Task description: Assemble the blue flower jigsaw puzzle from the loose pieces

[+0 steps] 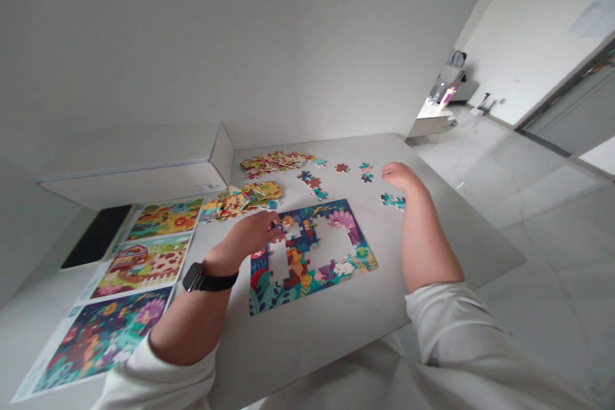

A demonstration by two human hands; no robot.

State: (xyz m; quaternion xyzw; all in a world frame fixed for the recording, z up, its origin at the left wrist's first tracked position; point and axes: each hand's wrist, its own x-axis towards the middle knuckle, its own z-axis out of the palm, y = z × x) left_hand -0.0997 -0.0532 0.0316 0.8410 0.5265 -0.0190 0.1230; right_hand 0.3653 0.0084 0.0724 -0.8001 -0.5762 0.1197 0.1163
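A partly assembled jigsaw puzzle (269, 298) lies flat on the table, with gaps at its middle and left side. Over its upper left edge is my left hand (252, 234), fingers curled together; what they grip, if anything, is too small to make out. My right hand (402, 177) hovers right of the loose pieces, its fingers closed and their contents hidden. Teal joined pieces (393, 201) lie just below that hand. Left of it are two small pieces (366, 172) and a brown piece (342, 168). A joined strip of pieces (312, 183) lies above the puzzle.
Two piles of loose pieces, a far pile (276, 162) and a yellowish pile (245, 197), sit behind the puzzle. A white box (144, 170) stands at the back left. A dark phone-like slab (96, 237) and a printed picture sheet (103, 327) lie at left.
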